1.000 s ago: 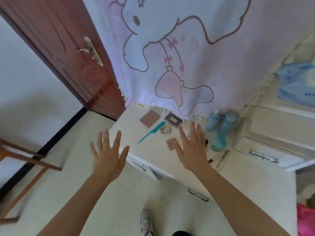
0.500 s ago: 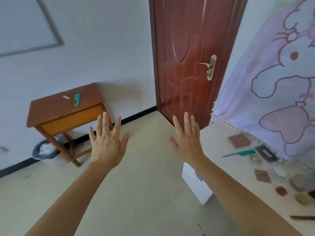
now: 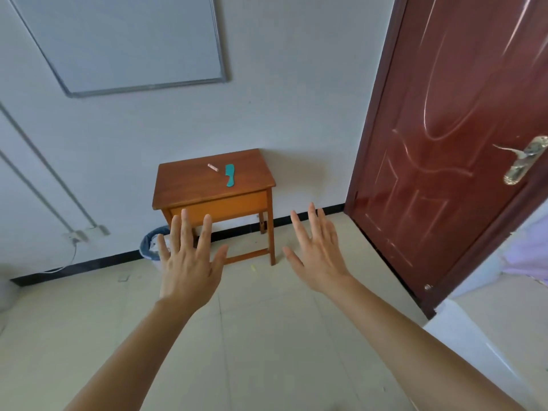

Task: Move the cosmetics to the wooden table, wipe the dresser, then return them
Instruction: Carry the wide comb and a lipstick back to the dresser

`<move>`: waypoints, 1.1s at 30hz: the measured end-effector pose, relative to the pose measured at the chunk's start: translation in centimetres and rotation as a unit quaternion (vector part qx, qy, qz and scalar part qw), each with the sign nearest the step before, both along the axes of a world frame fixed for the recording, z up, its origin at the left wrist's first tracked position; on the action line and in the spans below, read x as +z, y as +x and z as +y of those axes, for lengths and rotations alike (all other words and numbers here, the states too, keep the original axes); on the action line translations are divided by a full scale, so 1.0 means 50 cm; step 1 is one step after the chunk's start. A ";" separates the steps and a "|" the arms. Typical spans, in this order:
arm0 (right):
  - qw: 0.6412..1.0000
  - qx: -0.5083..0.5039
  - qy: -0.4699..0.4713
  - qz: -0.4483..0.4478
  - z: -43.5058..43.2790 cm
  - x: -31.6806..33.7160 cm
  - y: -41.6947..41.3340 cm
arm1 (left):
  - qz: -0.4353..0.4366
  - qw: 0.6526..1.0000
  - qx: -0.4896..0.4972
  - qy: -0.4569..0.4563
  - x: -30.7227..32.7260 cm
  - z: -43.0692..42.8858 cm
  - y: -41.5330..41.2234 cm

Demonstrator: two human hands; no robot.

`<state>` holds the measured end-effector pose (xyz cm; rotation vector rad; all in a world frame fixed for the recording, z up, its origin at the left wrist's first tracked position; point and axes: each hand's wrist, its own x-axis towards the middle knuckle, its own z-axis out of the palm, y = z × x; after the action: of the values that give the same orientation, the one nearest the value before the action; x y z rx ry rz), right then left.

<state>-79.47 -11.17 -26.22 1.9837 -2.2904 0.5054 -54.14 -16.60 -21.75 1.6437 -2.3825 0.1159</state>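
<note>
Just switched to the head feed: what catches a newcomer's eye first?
The left hand and right hand spread open and empty in the foreground. Beyond them a small wooden table stands against the white wall, with a teal comb and a small pink stick lying on top. A dark red door fills the right side.

Open air lies between the spread left hand [image 3: 189, 262] and right hand [image 3: 320, 256] and the small brown wooden counter [image 3: 184, 188] against the white wall, with only pale tiled floor [image 3: 267, 336] beneath. The counter's left half and front edge are free; a teal plastic comb [image 3: 229, 175] and a small pink stick [image 3: 213, 167] lie just right of middle. A round bag-lined bin [image 3: 149, 247] crowds the counter's left legs. A dark red wooden door [image 3: 444, 143] bounds the right, and a white dresser corner [image 3: 474, 351] juts in at lower right
</note>
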 end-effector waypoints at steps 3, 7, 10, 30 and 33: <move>1.000 0.001 -0.008 -0.010 -0.096 -0.011 0.002 | -0.002 1.000 0.005 0.013 -0.026 -0.075 0.007; 1.000 0.004 -0.014 -0.022 -0.252 -0.043 -0.008 | -0.009 1.000 0.011 0.022 -0.068 -0.215 -0.012; 0.999 0.017 -0.015 -0.034 -0.395 -0.065 -0.029 | -0.023 0.999 0.016 0.016 -0.084 -0.358 -0.052; 0.999 0.007 0.046 -0.020 -1.242 -0.092 -0.138 | -0.021 0.998 0.040 0.050 -0.127 -1.198 -0.181; 0.997 -0.015 0.070 -0.006 -1.333 -0.128 -0.138 | -0.030 0.996 0.030 0.075 -0.170 -1.317 -0.171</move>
<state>-86.39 -77.84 -32.62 2.0065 -2.4219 0.3647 -62.67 -82.46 -30.24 1.8025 -2.4405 -0.0043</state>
